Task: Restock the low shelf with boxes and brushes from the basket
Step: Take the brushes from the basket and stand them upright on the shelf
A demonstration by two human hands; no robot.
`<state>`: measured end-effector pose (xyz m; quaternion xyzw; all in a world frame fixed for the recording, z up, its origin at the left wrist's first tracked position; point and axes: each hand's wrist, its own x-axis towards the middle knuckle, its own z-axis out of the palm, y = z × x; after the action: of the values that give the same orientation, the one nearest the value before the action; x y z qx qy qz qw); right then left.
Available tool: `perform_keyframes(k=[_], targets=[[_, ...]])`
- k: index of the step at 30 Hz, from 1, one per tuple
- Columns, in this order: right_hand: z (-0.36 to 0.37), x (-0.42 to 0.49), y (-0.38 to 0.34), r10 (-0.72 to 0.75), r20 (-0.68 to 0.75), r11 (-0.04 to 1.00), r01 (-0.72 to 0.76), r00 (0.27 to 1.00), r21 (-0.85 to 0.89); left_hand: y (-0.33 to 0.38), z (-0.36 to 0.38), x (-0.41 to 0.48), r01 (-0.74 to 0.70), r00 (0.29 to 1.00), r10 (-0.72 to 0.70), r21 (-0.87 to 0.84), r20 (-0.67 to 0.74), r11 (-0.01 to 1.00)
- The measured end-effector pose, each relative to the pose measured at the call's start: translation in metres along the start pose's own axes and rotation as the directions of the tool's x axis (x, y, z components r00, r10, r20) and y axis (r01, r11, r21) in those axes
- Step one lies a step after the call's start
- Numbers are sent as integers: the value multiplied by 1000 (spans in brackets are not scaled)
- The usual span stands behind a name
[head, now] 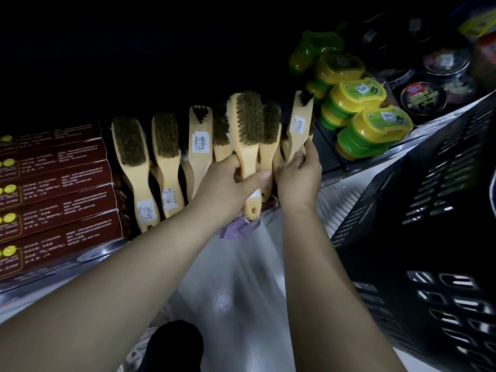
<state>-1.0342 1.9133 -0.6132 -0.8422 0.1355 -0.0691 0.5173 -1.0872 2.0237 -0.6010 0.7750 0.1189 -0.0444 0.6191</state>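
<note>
Several wooden brushes (166,157) with brown bristles stand in a row on the low shelf (88,257). My left hand (228,183) grips the handle of one brush (248,135), bristles facing me, in the middle of the row. My right hand (299,170) holds the handle of another brush (300,124) at the row's right end, its labelled back toward me. Dark red boxes (59,183) are stacked at the left of the shelf. The black slotted basket (418,237) stands at the right.
Green-and-yellow plastic tubs (375,130) are piled to the right of the brushes, with round black tins (422,99) behind them. A purple tag (239,228) hangs at the shelf edge. A glossy pale floor (241,291) lies below, with a dark shoe (174,345) near the bottom.
</note>
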Motion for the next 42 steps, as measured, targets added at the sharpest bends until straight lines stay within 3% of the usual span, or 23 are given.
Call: perform_keyframes(k=[9, 15, 21, 27, 30, 32, 37, 42], targets=[[-6, 6, -4, -18, 204, 990, 46, 979, -135, 5, 13, 8, 55, 997, -54, -23, 47, 998], [-8, 5, -3, -4, 158, 981, 34, 987, -190, 3, 12, 6, 41, 999, -40, -62, 26, 997], [-2, 3, 4, -6, 124, 976, 33, 992, -215, 9, 7, 8, 13, 1000, -13, 4, -10, 1000], [1, 2, 9, -76, 119, 963, 104, 990, -249, 13, 8, 11, 122, 992, -121, -97, 20, 988], [-2, 6, 6, -27, 150, 969, 62, 988, -238, 18, 9, 13, 224, 974, -215, -165, 69, 960], [-5, 7, 5, -16, 158, 963, 58, 987, -265, 21, 9, 14, 219, 971, -199, -161, 132, 962], [-23, -7, 5, -70, 93, 992, 79, 993, -96, 29, 10, 23, 99, 973, -71, -123, 218, 988], [-45, -22, 11, -104, 329, 982, 45, 939, 185, 39, 20, 34, 40, 971, 7, -193, 238, 980]])
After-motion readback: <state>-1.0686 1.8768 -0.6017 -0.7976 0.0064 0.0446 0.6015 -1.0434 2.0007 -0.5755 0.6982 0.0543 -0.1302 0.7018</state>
